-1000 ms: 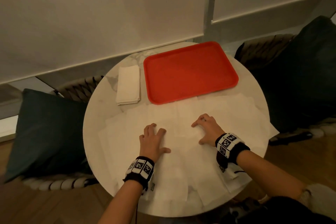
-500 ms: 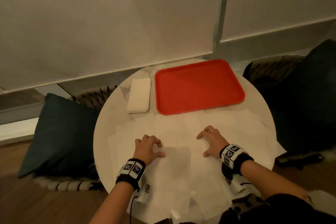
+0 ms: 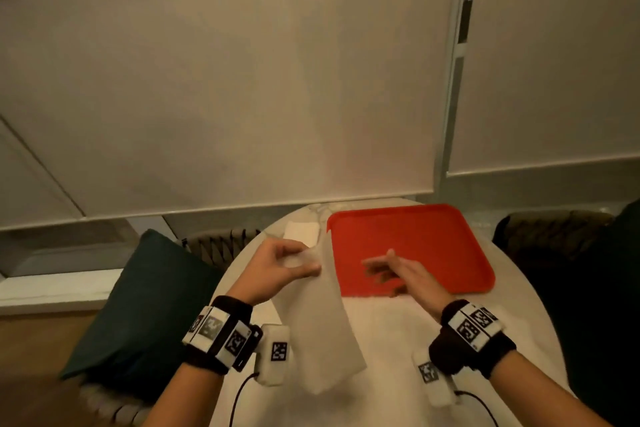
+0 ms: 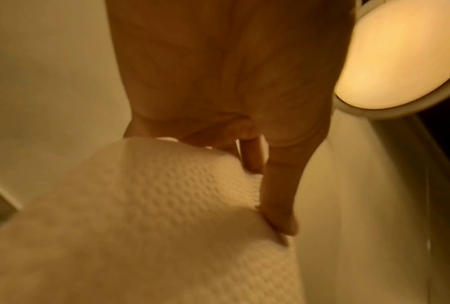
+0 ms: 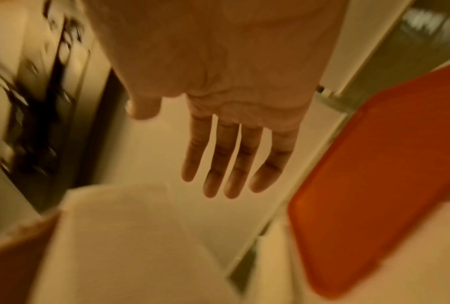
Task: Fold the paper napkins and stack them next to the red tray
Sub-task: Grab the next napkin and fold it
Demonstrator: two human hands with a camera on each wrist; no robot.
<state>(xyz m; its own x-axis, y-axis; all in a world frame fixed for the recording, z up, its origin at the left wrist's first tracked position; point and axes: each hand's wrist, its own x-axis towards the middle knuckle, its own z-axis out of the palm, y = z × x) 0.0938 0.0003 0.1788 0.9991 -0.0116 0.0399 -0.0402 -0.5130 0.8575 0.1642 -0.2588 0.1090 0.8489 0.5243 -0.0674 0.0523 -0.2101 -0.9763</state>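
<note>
Round table [image 3: 519,315] | left hand [image 3: 277,270] grip pinches napkin [image 3: 322,333], hanging below | right hand [image 3: 405,274] fingers spread

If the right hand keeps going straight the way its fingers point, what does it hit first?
Most likely the napkin hanging from the left hand: the right hand, open, points left at it above the tray. Depth is unclear, so it could pass in front.

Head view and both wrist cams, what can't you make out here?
- Folded stack: head view, its near end is hidden behind the left hand and the lifted napkin; the count is unreadable.
- Left hand's fingers: left wrist view, mostly covered by the napkin.
- Right hand: motion-blurred in head view.
- Red tray: right wrist view, blurred and cut by the edge.
</note>
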